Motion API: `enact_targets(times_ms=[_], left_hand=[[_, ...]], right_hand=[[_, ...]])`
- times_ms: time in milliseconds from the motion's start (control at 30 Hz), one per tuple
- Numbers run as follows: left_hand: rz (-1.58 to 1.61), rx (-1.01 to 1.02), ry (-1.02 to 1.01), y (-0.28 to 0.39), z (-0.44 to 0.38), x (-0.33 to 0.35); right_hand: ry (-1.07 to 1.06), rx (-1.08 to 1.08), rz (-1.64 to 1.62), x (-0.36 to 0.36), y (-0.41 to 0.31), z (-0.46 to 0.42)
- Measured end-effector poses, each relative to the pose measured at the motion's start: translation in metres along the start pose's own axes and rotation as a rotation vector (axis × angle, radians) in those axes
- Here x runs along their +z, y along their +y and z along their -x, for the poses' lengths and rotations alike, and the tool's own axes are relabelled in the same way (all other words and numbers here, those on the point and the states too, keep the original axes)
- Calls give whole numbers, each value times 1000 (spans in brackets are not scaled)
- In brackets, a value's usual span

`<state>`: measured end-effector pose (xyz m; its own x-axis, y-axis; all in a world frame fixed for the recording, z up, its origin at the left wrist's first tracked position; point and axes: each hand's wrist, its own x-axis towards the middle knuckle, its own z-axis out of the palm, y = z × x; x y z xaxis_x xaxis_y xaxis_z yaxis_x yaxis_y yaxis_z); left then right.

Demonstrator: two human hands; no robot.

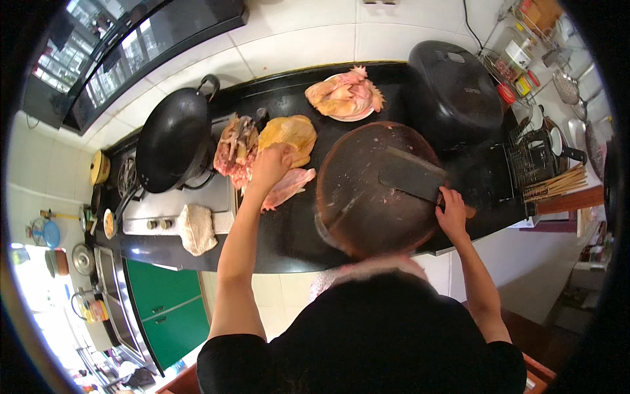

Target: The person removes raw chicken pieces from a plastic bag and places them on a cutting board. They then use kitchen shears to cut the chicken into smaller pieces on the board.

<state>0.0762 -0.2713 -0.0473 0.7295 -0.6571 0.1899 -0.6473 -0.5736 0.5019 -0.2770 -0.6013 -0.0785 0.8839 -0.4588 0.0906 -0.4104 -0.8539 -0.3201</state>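
My right hand [451, 213] is around the handle of a cleaver [412, 173]. The blade rests over a round wooden chopping block [366, 216], which has a few small scraps on it. My left hand [269, 166] reaches among raw poultry pieces to the left of the block. Its fingertips are at the lower edge of a yellow-skinned piece [290, 134], and whether they grip it is hidden. A cut-open carcass piece [236, 140] lies just left of that hand, and a pink raw piece [289, 188] lies below it.
A plate of raw poultry with feet [344, 96] stands behind the block. A black rice cooker [453, 88] is at the back right. On the left, a black wok [172, 140] sits on the gas hob [199, 199], with a cloth [197, 230] at its front. Several chopsticks [556, 183] lie far right.
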Motion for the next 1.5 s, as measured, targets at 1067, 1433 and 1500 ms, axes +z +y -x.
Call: enact_targets(times_ms=[1067, 1433, 1500], left_hand=[[877, -443, -377, 9, -213, 11], [1389, -388, -387, 16, -129, 10], [1430, -345, -409, 17, -123, 17]], right_hand=[[35, 38, -16, 0, -6, -8], [-1, 50, -21, -6, -8, -8], [-7, 53, -24, -6, -7, -7]])
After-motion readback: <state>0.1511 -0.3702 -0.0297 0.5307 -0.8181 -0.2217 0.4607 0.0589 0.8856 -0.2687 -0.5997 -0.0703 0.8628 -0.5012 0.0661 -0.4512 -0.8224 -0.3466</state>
